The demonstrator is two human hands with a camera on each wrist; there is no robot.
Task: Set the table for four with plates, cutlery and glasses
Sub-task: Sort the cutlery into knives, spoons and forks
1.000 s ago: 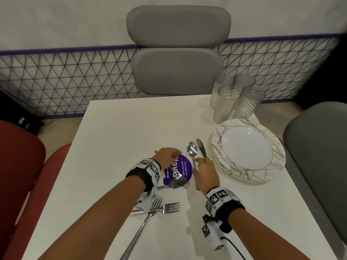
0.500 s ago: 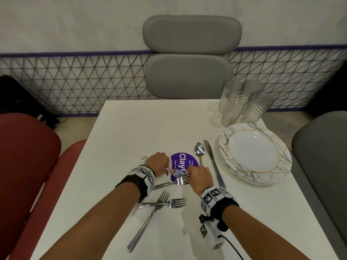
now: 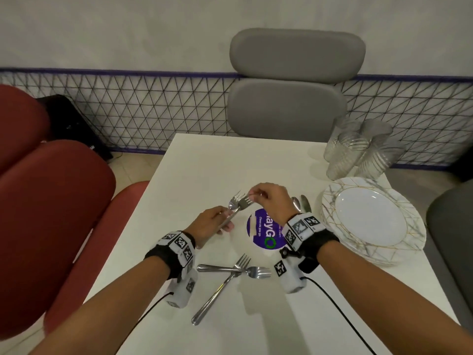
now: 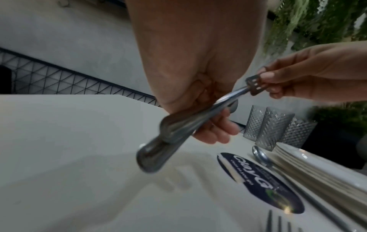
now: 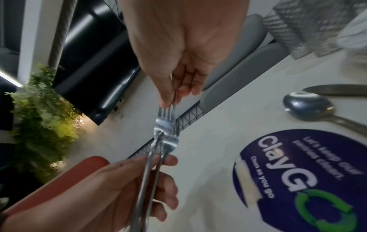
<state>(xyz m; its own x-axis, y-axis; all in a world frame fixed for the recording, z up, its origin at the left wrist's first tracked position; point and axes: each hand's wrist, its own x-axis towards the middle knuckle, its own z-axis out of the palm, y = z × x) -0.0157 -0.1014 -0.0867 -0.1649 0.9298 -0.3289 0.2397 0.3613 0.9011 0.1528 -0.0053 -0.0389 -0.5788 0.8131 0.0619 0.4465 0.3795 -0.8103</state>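
My left hand (image 3: 213, 222) (image 4: 202, 109) (image 5: 127, 185) grips the handles of two forks (image 3: 239, 204) (image 4: 178, 125) (image 5: 165, 133), raised a little above the white table (image 3: 204, 162). My right hand (image 3: 268, 198) (image 5: 174, 94) (image 4: 278, 80) pinches the tines of one of them between thumb and fingers. Two more forks (image 3: 230, 271) lie crossed near the front edge. A spoon (image 3: 296, 203) (image 5: 309, 106) (image 4: 261, 155) and a knife (image 3: 305, 203) (image 5: 337, 89) lie beside a stack of marbled plates (image 3: 371, 221). Several ribbed glasses (image 3: 358, 149) (image 4: 274, 125) stand behind the plates.
A round purple sticker (image 3: 266, 231) (image 5: 298, 172) is on the table centre. A grey chair (image 3: 291, 85) faces me, red chairs (image 3: 51, 201) are on the left, another grey seat (image 3: 453, 239) on the right. Cables run from both wrist cameras.
Both hands have lifted two forks off the table and carried them away from me; the right hand has left the spoon and knife and now pinches fork tines.
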